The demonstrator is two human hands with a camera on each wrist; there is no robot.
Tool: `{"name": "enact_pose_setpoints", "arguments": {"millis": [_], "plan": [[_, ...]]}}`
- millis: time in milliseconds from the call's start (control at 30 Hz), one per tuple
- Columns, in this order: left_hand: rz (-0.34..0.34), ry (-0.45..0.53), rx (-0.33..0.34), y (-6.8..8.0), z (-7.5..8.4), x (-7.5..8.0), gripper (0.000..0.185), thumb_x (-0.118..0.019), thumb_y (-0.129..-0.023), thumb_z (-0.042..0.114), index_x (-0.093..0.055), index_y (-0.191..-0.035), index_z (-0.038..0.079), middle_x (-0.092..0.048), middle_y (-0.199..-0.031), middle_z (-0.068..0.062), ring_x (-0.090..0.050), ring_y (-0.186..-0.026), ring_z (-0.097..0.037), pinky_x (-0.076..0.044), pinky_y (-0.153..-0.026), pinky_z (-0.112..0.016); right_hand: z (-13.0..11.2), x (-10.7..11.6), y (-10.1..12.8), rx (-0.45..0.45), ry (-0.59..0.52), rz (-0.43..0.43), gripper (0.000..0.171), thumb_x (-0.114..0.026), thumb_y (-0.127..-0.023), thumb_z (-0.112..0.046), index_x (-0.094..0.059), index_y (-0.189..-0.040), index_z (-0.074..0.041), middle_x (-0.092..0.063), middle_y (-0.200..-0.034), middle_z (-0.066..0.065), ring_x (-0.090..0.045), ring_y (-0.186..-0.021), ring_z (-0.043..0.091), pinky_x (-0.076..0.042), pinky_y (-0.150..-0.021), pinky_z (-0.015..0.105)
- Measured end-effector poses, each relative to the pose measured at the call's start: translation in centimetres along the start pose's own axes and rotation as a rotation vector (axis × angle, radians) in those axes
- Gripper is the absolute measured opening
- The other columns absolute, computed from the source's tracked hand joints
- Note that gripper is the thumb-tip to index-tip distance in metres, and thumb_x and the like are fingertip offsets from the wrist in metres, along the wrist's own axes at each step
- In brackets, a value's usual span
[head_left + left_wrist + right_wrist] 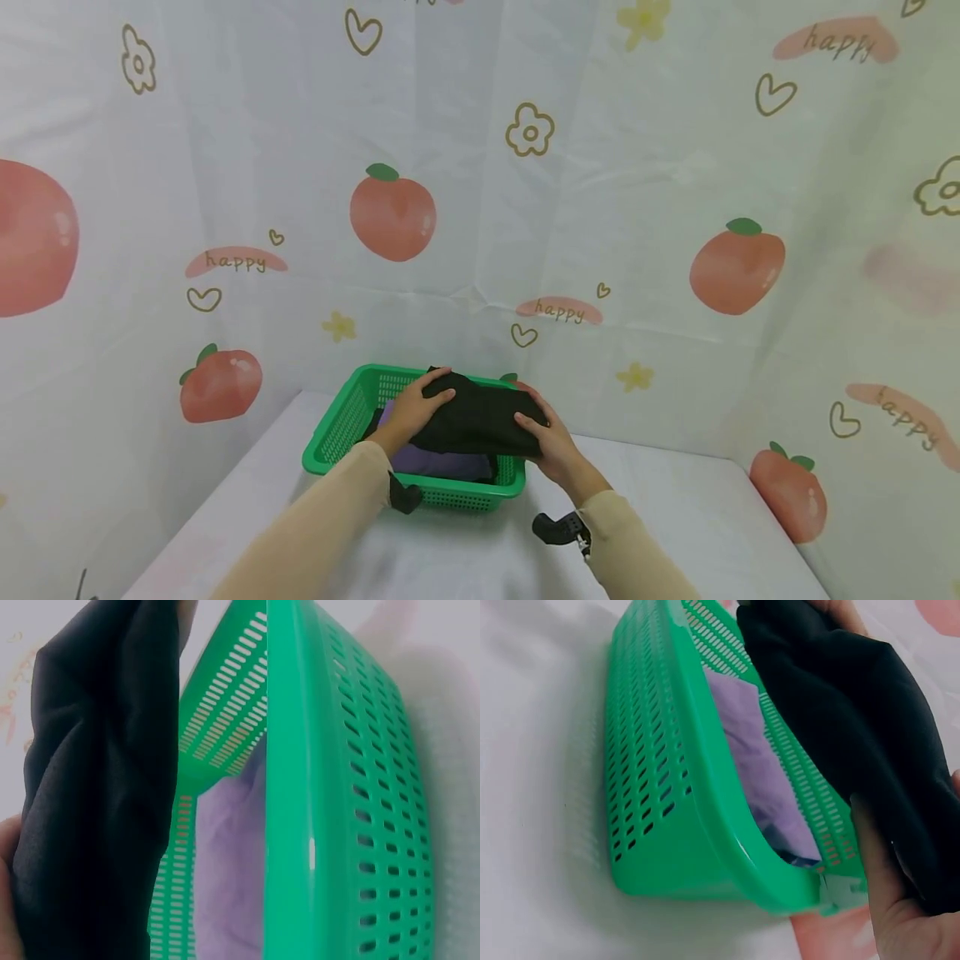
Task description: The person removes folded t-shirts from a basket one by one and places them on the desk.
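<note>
Scene: a white cloth-covered bench (712, 508) backed by a peach-and-heart printed curtain (675, 167).
Basket: a green perforated plastic basket (337, 425) sits on the bench, a lilac garment (427, 460) lying flat inside.
Cloth: a folded black fabric bundle (480, 421) is held over the basket, above the lilac piece, kept level between both hands so the fold holds.
Left hand (416, 408): fingers curled over the bundle's left end, grasping it.
Right hand (551, 446): clasps the right edge, thumb on top.
</note>
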State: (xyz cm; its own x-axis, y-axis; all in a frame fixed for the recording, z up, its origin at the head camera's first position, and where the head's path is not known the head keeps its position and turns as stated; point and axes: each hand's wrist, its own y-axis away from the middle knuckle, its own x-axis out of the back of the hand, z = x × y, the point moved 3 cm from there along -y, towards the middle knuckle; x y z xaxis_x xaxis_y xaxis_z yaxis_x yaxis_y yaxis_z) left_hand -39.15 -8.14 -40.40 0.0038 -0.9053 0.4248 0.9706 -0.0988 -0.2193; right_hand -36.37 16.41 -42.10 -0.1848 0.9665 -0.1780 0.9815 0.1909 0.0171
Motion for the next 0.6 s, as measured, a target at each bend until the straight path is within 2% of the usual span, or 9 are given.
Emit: {"name": "enact_pose_setpoints", "arguments": {"millis": [167,367,467,600], "plan": [[-0.017,-0.013,0.008,-0.4,-0.1,-1.0,0.063,-0.069,-0.091,0.043,-0.047,-0.148,0.025,-0.037,-0.156,-0.015,-0.039,-0.137,-0.045,-0.035,-0.106,-0.065,0.0,1.0,0.3,-0.007,-0.043,0.024,0.071,-0.054,-0.100,-0.005,-0.017,-0.160,-0.021,-0.019,-0.160,0.019,-0.059,-0.106,0.017,-0.054,-0.081,0.032],[-0.045,-0.011,0.029,-0.7,0.0,-2.6,0.073,-0.075,-0.086,0.046,-0.045,-0.149,0.026,-0.036,-0.156,-0.017,-0.039,-0.137,-0.045,-0.037,-0.105,-0.063,0.1,2.3,0.7,-0.008,-0.049,0.070,0.075,-0.054,-0.098,0.001,-0.018,-0.160,-0.023,-0.016,-0.161,0.021,-0.058,-0.108,0.020,-0.055,-0.079,0.030],[-0.062,0.001,0.036,-0.7,0.0,-3.4,0.079,-0.078,-0.082,0.046,-0.044,-0.150,0.025,-0.036,-0.156,-0.018,-0.039,-0.137,-0.045,-0.037,-0.105,-0.063,0.2,3.0,0.9,-0.012,-0.053,0.101,0.075,-0.053,-0.097,0.002,-0.020,-0.159,-0.024,-0.016,-0.161,0.021,-0.059,-0.108,0.021,-0.055,-0.078,0.029],[-0.063,-0.008,0.002,-0.7,0.3,-4.4,0.084,-0.080,-0.078,0.050,-0.044,-0.150,0.025,-0.038,-0.153,-0.021,-0.042,-0.133,-0.048,-0.039,-0.102,-0.064,0.4,3.8,1.2,-0.004,-0.060,0.147,0.071,-0.054,-0.099,-0.006,-0.019,-0.159,-0.022,-0.017,-0.161,0.022,-0.061,-0.100,0.016,-0.054,-0.077,0.028]]}}
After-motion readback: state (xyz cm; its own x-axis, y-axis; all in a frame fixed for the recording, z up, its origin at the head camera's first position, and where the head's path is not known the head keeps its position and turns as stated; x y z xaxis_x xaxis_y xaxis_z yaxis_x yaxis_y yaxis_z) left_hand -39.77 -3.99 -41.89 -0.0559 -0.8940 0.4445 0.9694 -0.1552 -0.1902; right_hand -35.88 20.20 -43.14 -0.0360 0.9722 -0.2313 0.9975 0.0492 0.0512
